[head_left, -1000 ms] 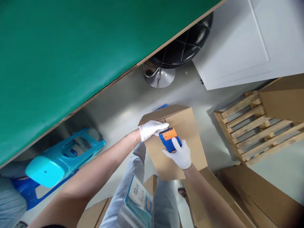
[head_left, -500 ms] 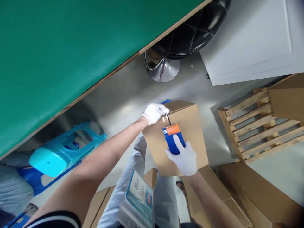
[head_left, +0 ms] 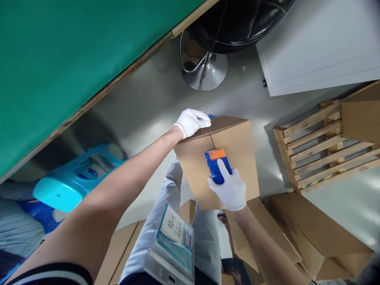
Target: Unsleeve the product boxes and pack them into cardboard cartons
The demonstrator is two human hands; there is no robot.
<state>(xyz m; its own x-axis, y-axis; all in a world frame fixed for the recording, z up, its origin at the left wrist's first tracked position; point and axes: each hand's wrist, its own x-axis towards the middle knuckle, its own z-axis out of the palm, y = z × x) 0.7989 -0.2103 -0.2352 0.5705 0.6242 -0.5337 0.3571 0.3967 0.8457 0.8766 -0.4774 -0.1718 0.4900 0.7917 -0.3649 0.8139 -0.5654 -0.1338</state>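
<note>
A closed cardboard box (head_left: 237,158) stands in front of my legs, its near side facing me. My right hand (head_left: 228,188), in a white glove, grips a blue and orange tape dispenser (head_left: 217,168) against that side, just below a dark seam line. My left hand (head_left: 192,122), also gloved in white, is at the box's upper left edge with its fingers pressed together; whatever lies under the fingertips is too small to make out.
A green-topped table (head_left: 74,47) fills the upper left. Beyond the box are a black round stool (head_left: 237,27) and a white panel (head_left: 320,47). A wooden pallet (head_left: 326,146) and cardboard boxes (head_left: 314,221) lie right; a turquoise stool (head_left: 65,190) is left, beside a person's leg (head_left: 20,225).
My left hand has moved up and away from the dispenser to the box's edge. The dispenser, still in my right hand, sits slightly higher in view. The box's top edge now looks flatter.
</note>
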